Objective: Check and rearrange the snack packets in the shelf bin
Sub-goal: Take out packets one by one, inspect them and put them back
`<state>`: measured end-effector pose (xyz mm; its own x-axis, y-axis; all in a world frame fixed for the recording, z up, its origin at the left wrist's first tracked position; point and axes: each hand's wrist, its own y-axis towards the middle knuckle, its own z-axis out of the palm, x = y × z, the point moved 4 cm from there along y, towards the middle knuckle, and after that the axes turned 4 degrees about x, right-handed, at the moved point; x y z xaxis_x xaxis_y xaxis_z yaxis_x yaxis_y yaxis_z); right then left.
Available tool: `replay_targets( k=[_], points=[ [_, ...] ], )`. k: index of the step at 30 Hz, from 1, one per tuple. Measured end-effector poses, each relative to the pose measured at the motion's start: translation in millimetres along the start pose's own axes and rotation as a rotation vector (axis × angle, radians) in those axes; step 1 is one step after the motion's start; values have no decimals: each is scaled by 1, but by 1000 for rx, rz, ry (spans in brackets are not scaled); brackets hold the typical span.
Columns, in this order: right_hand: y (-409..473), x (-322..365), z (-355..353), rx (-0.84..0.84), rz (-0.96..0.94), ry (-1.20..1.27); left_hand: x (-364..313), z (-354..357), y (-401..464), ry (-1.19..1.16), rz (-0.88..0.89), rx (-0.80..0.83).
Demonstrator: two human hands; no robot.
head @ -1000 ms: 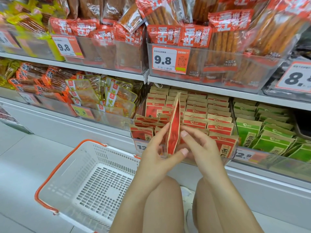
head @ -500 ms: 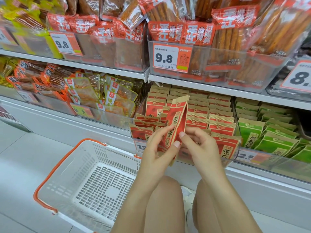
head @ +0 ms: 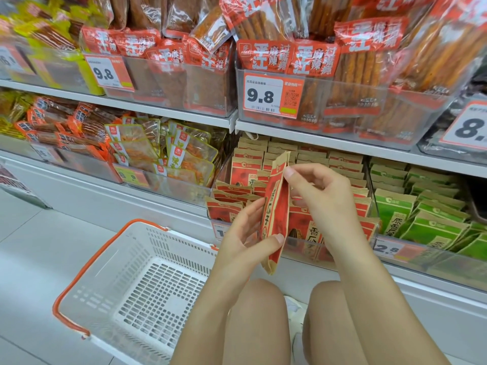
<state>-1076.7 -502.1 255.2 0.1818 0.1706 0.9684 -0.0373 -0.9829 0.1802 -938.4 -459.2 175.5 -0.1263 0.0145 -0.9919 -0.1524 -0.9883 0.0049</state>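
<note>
While the shelf unit point(head: 316, 143) fills the view with stocked bins, the work centres on the clear shelf bin point(head: 297, 245) on the lower shelf, packed with upright rows of red snack packets point(head: 340, 164). To its right sits a bin of green packets point(head: 421, 219), just beside it; above hang long bags of spicy sticks point(head: 355, 75) behind a 9.8 price tag point(head: 272, 96). A white basket point(head: 137, 280) with an orange rim stands on the floor at the left, below the shelf edge.

One red packet point(head: 275, 217) is held out in front of the bin, nearly edge-on and slightly tilted. The left hand point(head: 245, 241) grips its lower part, thumb curled across the front and fingers behind. The right hand point(head: 321, 196) pinches its top corner with the fingers bent.

My judgement: the risk is a slip, since both holds sit on thin edges, and the packet could drop to the floor or basket. Pushing it back could also topple the leaning front rows, which crowd the bin and leave little gap.
</note>
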Motion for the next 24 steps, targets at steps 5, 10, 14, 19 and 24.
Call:
replay_targets(
  k=[5, 10, 14, 19, 24],
  points=[
    [3, 5, 0, -21, 1, 38, -8, 3, 7, 7, 19, 15],
    [3, 12, -3, -53, 25, 102, -19, 7, 11, 10, 39, -14],
    [1, 17, 0, -31, 48, 166, -24, 5, 13, -19, 38, -13],
    [-1, 23, 4, 14, 115, 252, -26, -1, 12, -22, -3, 28],
    [-2, 22, 8, 34, 150, 283, -27, -2, 12, -78, -17, 45]
  ],
)
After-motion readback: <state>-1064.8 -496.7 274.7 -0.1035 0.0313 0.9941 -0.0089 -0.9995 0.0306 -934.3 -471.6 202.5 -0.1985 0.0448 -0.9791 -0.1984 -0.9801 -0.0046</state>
